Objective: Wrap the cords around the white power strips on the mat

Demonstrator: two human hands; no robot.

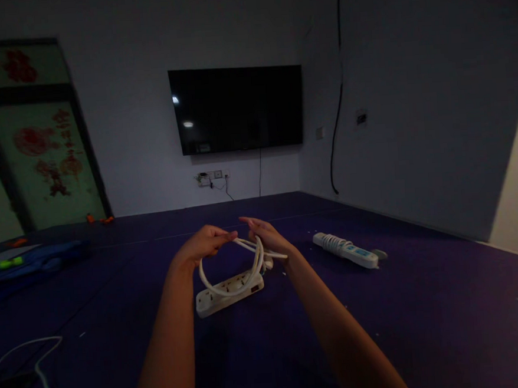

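A white power strip [213,300] lies on the dark purple surface in front of me. Its white cord [206,278] rises above it in loose loops. My left hand [207,243] pinches the cord between thumb and fingers on the left side. On the right, my right hand [265,234] is closed around the gathered loops, with one finger pointing out to the left. A white plug end [268,262] appears to hang just under the right hand, partly hidden by the cord.
A second power strip [361,256], wrapped in its own cord, lies to the right. Blue cloth [53,258] is at the far left. A white cable [39,366] lies near the lower left. Beyond, a television [239,109] hangs on the wall.
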